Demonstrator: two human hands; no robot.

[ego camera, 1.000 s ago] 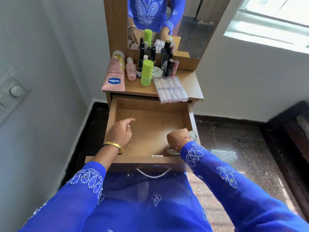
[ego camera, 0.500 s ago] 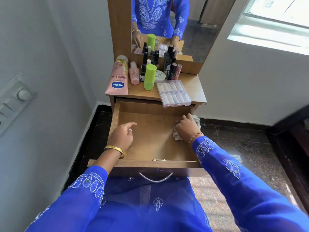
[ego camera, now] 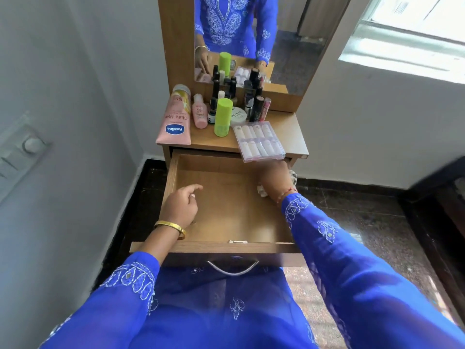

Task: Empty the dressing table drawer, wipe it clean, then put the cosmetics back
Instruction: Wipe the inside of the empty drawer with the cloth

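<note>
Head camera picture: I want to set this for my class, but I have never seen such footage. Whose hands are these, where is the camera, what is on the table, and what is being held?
There is no machine here. A person wears one camera on the head, looking forward and down, so you see their own two arms in blue sleeves.

The drawer of a dressing table is pulled out and looks emptied. The right hand reaches into the far right corner, its grip round a pale cloth, mostly hidden beneath it. The left hand holds nothing; it sits at the drawer's left side with loosely curled fingers.

On the tabletop stand the cosmetics: a pink Vaseline tube, a green bottle, dark bottles and a clear case that overhangs the front edge. The mirror behind reflects the person.
</note>
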